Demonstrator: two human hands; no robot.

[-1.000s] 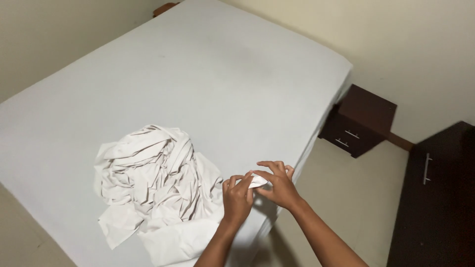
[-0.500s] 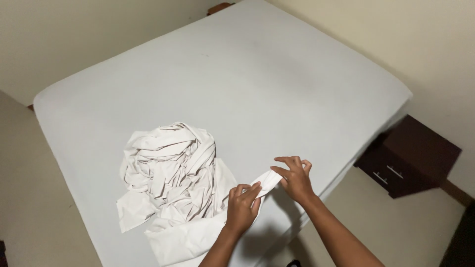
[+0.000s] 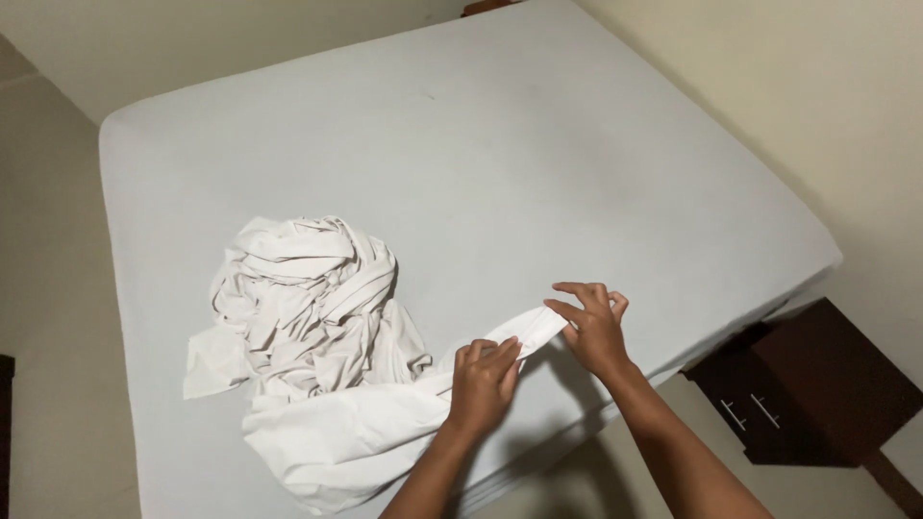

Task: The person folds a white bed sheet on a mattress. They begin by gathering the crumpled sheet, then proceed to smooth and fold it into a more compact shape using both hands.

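Bed (image 3: 538, 154) bears crumpled sheet (image 3: 308, 327); dark nightstand (image 3: 817, 394) beside.

**What can't be seen from here**

Crumpled white cotton sheet (image 3: 308, 327): inner folds buried in the heap, so its shape & edges can't be made out. Left hand (image 3: 484, 384) covers the stretched strip beneath its palm. Both forearms cut off at bottom edge. Dark brown wooden nightstand (image 3: 817, 394) partly behind the pale grey mattress (image 3: 500, 154) corner. Brown headboard at top edge barely shows.
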